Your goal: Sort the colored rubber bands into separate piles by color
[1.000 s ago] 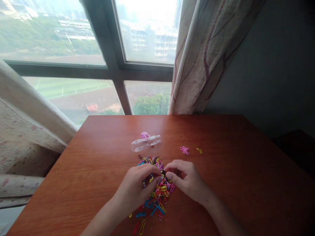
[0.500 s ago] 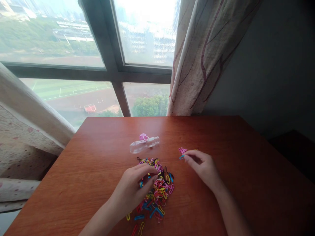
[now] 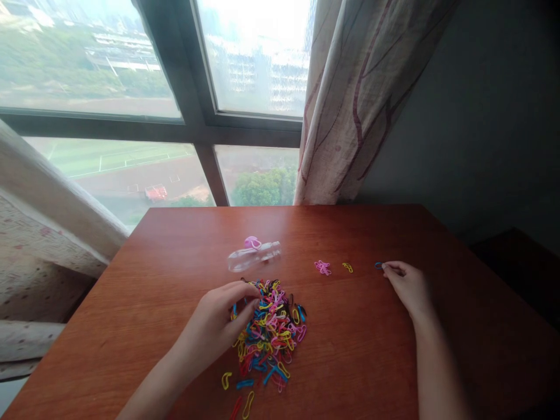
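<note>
A heap of small coloured rubber bands (image 3: 273, 326) lies on the wooden table, mixing pink, yellow, blue, red and black. Over its left side hovers my left hand (image 3: 221, 318), thumb and forefinger slightly apart, with nothing visible between them. Farther right, my right hand (image 3: 406, 286) pinches a blue rubber band (image 3: 378, 265) at the table surface. Between the two hands are a small cluster of pink rubber bands (image 3: 322, 268) and a smaller group of yellow rubber bands (image 3: 347, 267).
Behind the heap lies a clear plastic bottle-shaped container (image 3: 254, 257) with a pink cap-like piece (image 3: 252, 242) against it. Loose yellow, blue and red bands are scattered near the table's front. The table (image 3: 359, 361) meets a window (image 3: 201, 131) and curtains (image 3: 336, 116) at the back.
My right hand has moved right with the blue band, from beside the pink cluster to past the yellow bands. My left hand has shifted left over the heap.
</note>
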`<state>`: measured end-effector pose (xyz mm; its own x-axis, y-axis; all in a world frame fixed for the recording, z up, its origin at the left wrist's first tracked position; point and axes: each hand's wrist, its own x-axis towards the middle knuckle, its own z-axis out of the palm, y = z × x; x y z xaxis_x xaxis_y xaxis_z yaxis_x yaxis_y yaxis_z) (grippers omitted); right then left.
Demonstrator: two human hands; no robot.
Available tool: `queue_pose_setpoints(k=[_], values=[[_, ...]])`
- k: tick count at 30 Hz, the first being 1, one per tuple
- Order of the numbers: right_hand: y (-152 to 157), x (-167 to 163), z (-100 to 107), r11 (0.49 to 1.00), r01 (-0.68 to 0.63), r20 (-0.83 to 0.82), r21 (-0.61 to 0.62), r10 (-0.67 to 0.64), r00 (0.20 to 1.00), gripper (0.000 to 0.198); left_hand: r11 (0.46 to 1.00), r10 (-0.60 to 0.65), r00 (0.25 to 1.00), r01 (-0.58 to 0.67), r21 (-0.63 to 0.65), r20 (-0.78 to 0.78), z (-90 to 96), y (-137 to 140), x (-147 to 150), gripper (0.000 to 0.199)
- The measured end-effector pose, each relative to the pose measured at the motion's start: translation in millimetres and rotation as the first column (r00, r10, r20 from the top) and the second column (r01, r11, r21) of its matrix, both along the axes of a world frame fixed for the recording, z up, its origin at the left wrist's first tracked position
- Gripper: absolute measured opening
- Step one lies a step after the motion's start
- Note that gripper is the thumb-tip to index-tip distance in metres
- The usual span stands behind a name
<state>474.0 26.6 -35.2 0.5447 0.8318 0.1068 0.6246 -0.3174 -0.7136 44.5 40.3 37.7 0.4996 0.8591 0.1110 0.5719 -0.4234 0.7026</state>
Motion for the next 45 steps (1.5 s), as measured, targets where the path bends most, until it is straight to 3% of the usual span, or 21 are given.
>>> queue_pose_setpoints(k=[14, 16, 20, 25, 30, 35, 41, 45], values=[[-1.5, -13.8, 10.9, 0.998, 0.069, 0.104, -0.011, -0.067, 0.992, 0.035, 1.000, -0.022, 0.999, 0.022, -0.011, -0.045, 2.7, 0.7, -4.6, 0.014], [-0.4, -26.3, 14.1, 0.999, 0.040, 0.104, 0.016, -0.041, 0.994, 0.036, 1.000, -0.030, 0.999, 0.030, -0.010, -0.036, 1.7, -0.5, -2.9, 0.014], [3.7, -62.8, 18.6, 0.985, -0.142, 0.075, 0.096, 0.135, 0.988, 0.035, 0.999, -0.044, 0.996, 0.044, -0.002, -0.077, -3.8, -3.9, 4.9, 0.014], [5.6, -102.0, 23.3, 0.923, -0.353, 0.090, 0.156, 0.342, 0.935, 0.029, 0.998, -0.042, 0.971, 0.052, 0.037, -0.234, -13.2, -6.4, 13.0, 0.015], [3.1, -121.0, 28.3, 0.866, -0.465, 0.058, 0.184, 0.463, 0.884, 0.024, 0.999, -0.019, 0.963, 0.027, 0.027, -0.269, -11.4, -5.4, 12.5, 0.006], [-2.7, -142.0, 32.1, 0.823, -0.537, -0.033, 0.188, 0.551, 0.834, 0.020, 1.000, 0.006, 0.987, -0.004, 0.013, -0.161, -4.7, -3.8, 11.0, 0.007], [-13.0, -174.1, 42.5, 0.707, -0.682, -0.144, 0.186, 0.707, 0.693, 0.014, 1.000, -0.027, 0.999, 0.028, -0.012, 0.037, -7.2, -4.6, 13.0, 0.007], [-16.3, -188.0, 43.9, 0.648, -0.739, -0.178, 0.185, 0.761, 0.624, 0.012, 0.999, -0.045, 0.997, 0.046, -0.007, 0.067, -9.6, -5.5, 14.3, 0.012]])
